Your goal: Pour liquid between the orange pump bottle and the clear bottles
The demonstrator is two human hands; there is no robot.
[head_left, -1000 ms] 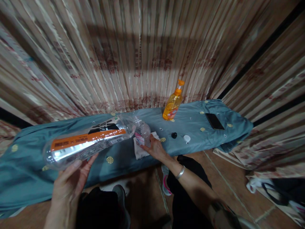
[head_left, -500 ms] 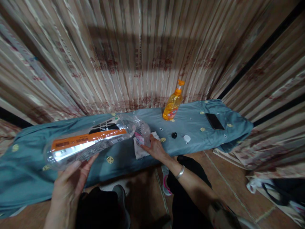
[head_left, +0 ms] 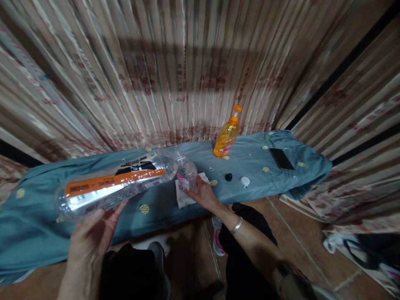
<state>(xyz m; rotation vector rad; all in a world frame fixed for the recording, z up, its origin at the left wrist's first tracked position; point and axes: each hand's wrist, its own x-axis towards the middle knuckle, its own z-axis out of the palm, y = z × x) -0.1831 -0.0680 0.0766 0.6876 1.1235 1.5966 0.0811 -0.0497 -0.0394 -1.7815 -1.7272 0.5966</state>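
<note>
My left hand (head_left: 96, 229) is closed under the large clear plastic bottle (head_left: 112, 183), which has an orange, silver and black label. The bottle lies tilted in the air, its neck pointing right and a little upward. At its mouth is the neck of a small clear bottle (head_left: 188, 173) with a pink label. My right hand (head_left: 203, 193) grips that small bottle over a white cloth (head_left: 185, 199). Whether any liquid passes between the two mouths I cannot make out.
An orange pump bottle (head_left: 225, 139) stands at the back of the teal covered bench (head_left: 165, 208). To the right lie a black cap (head_left: 228, 177), a white cap (head_left: 245, 181) and a dark phone (head_left: 281, 159). Pleated curtains (head_left: 187, 83) hang close behind.
The base of the large bottle has shifted very slightly left with my left hand. My right hand and the small bottle stay in place.
</note>
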